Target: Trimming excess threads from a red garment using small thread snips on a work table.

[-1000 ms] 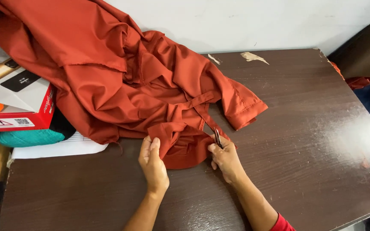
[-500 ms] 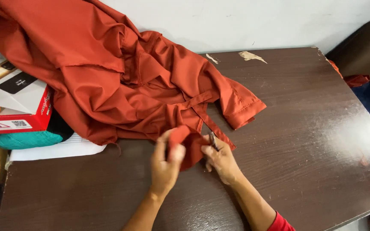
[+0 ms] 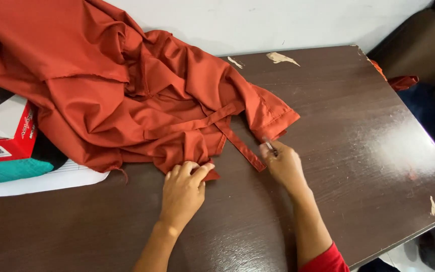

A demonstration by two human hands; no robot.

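Observation:
A large rust-orange garment (image 3: 127, 95) lies bunched over the left and middle of a dark wooden table (image 3: 358, 151). My left hand (image 3: 183, 189) rests on the garment's lower edge, its fingers pinching a fold of cloth against the table. A narrow fabric strap (image 3: 240, 146) runs from the garment toward my right hand (image 3: 284, 163). That hand sits just right of the strap's end, closed around a small metal tool (image 3: 269, 146) whose tip points up at the cloth.
A red and white box (image 3: 3, 131) sits at the left edge on a teal item (image 3: 6, 170) and white paper (image 3: 46, 176). Chipped patches mark the table's far edge (image 3: 280, 58). A white wall runs behind the table. More orange cloth (image 3: 401, 80) hangs off the right side.
My hands have moved apart. The left hand has laid its fold of cloth down flat, and the right hand has shifted right with the tool, leaving the strap stretched out.

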